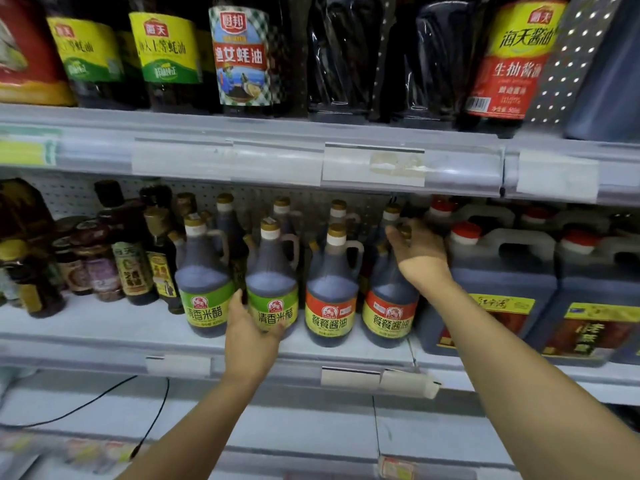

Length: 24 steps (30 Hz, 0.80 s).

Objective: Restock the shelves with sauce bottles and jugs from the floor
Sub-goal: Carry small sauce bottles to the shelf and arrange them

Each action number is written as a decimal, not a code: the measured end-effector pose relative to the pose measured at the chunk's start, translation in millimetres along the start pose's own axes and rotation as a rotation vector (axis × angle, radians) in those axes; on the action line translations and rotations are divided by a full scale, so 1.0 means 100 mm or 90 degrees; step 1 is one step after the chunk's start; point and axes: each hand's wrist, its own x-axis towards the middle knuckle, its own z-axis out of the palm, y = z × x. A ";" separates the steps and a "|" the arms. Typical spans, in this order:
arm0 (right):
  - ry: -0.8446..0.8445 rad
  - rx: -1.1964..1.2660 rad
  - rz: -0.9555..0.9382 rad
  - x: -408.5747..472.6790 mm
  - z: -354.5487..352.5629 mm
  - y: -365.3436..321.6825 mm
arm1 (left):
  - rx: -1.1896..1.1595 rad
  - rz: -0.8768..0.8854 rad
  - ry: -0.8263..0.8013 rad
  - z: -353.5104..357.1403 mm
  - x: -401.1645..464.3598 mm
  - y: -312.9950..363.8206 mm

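On the middle shelf (104, 327) stand dark handled sauce bottles in a front row. My left hand (251, 336) grips the base of a green-label vinegar bottle (273, 282), the second from the left. Beside it stands another green-label bottle (204, 285). To the right are two red-label soy sauce bottles, one (330, 292) free and one (389, 306) whose neck and handle my right hand (414, 252) holds from the right side. More bottles of the same kind stand behind them.
Large dark jugs with red caps (495, 268) fill the shelf's right end. Small jars and slim bottles (114, 258) crowd the left. The upper shelf (277, 147) carries big oyster-sauce and soy bottles. A black cable (152, 417) hangs below.
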 end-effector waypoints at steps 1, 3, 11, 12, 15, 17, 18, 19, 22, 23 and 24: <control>-0.008 -0.027 0.000 0.02 0.00 0.01 | 0.006 0.004 0.006 0.00 -0.02 -0.01; -0.003 -0.066 0.001 0.02 0.01 0.01 | 0.027 0.007 0.015 -0.01 -0.05 -0.04; -0.013 -0.088 -0.014 -0.01 -0.01 0.02 | 0.063 -0.043 0.027 0.00 -0.20 -0.10; -0.012 -0.083 -0.010 -0.01 -0.01 0.01 | 0.064 -0.049 0.029 -0.02 -0.20 -0.12; -0.001 -0.069 -0.013 -0.03 0.01 0.03 | 0.080 -0.067 0.025 -0.08 -0.22 -0.14; 0.014 -0.051 -0.022 -0.04 0.03 0.05 | 0.085 -0.074 0.013 -0.11 -0.24 -0.14; 0.022 -0.040 -0.026 -0.05 0.03 0.07 | 0.089 -0.075 0.008 -0.13 -0.24 -0.14; 0.028 -0.030 -0.025 -0.05 0.04 0.07 | 0.091 -0.077 0.002 -0.15 -0.24 -0.14; 0.033 0.004 -0.009 -0.06 0.08 0.08 | 0.095 -0.086 -0.013 -0.22 -0.23 -0.17; 0.038 0.011 -0.009 -0.07 0.10 0.07 | 0.097 -0.089 -0.018 -0.24 -0.23 -0.19; 0.052 0.006 -0.014 -0.09 0.12 0.05 | 0.097 -0.090 -0.021 -0.27 -0.22 -0.20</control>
